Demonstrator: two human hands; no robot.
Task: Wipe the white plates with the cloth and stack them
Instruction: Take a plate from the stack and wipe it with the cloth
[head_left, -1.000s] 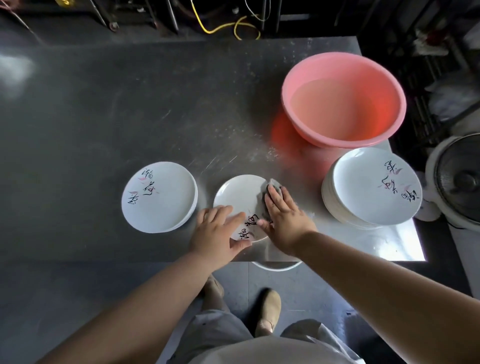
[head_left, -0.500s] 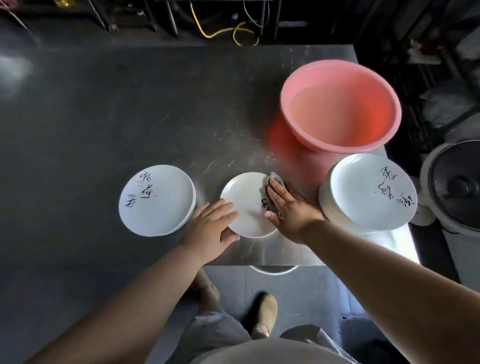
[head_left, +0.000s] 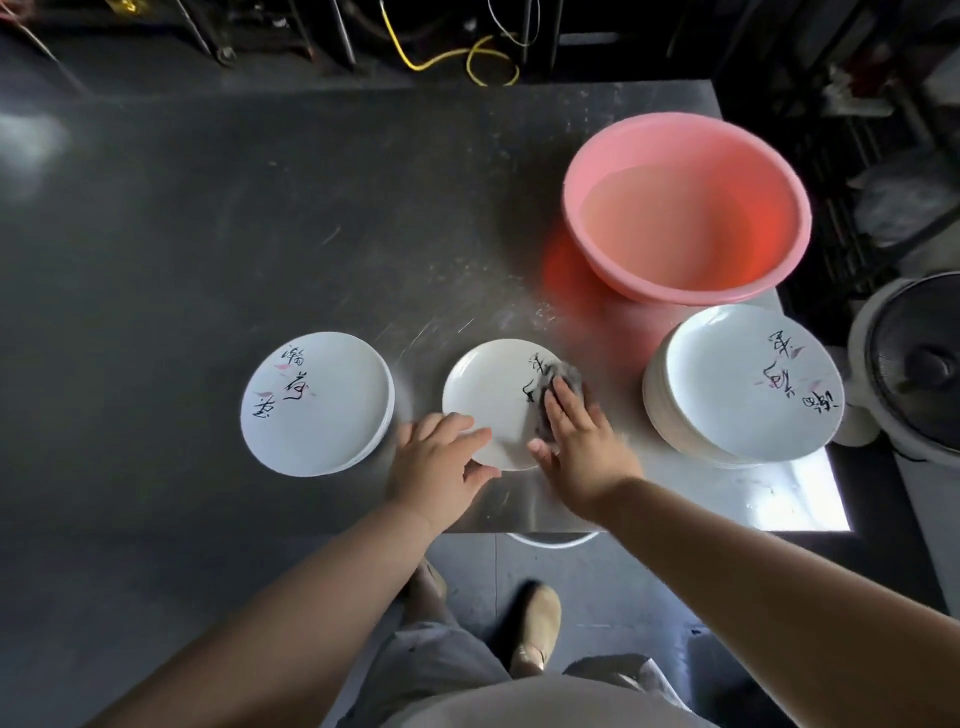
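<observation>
A white plate (head_left: 493, 397) with black brush lettering lies on the metal table near its front edge. My right hand (head_left: 579, 447) presses a grey cloth (head_left: 563, 382) flat on the plate's right side with straight fingers. My left hand (head_left: 441, 465) holds the plate's near-left rim, fingers on top and thumb at the edge. A short stack of white plates (head_left: 317, 402) sits to the left. A taller stack of white plates (head_left: 743, 384) sits to the right.
A pink basin (head_left: 685, 208) holding water stands behind the right stack. A round dark-lidded cooker (head_left: 919, 364) sits past the table's right edge. Yellow cables (head_left: 467, 60) lie behind the table. My feet show below the front edge.
The plate has turned under my hands, so its lettering moved from the near side to the right. My right hand and cloth have stayed on the plate's right side.
</observation>
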